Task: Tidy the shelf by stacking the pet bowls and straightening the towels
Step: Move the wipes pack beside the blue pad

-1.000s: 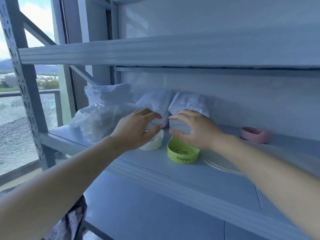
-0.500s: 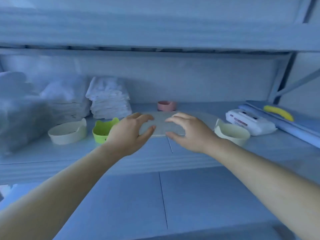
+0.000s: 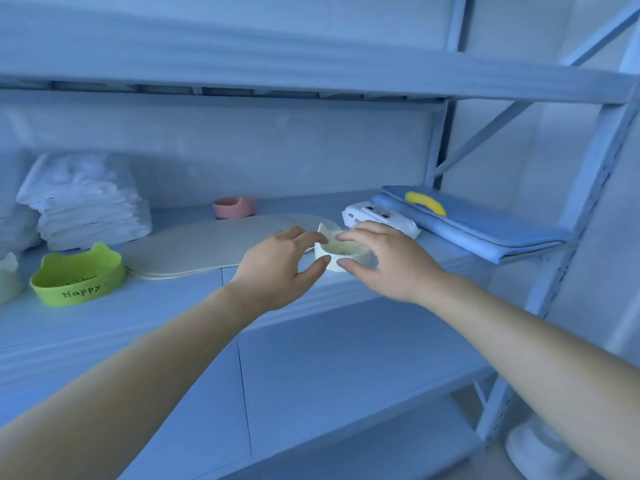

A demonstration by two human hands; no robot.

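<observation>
A cream cat-ear pet bowl (image 3: 343, 251) stands near the shelf's front edge. My left hand (image 3: 280, 268) and right hand (image 3: 384, 261) flank it, fingers loosely spread, fingertips at its back rim and thumbs by its front wall. A green bowl marked "Happy" (image 3: 78, 275) sits at the left, a white bowl (image 3: 6, 278) is cut off by the left edge, and a pink bowl (image 3: 232, 206) stands at the back. Folded white towels (image 3: 86, 202) are stacked at the back left, with another stack (image 3: 14, 226) beside them.
A flat cream mat (image 3: 207, 244) lies across the shelf middle. A wipes pack (image 3: 377, 218) and a folded blue pad (image 3: 485, 226) with a yellow handle (image 3: 426, 202) lie at the right. The upper shelf beam (image 3: 311, 74) hangs overhead; an upright post (image 3: 588, 202) stands at the right.
My view swung right from the towels and green bowl. Both hands moved right along the shelf and now bracket the cream bowl.
</observation>
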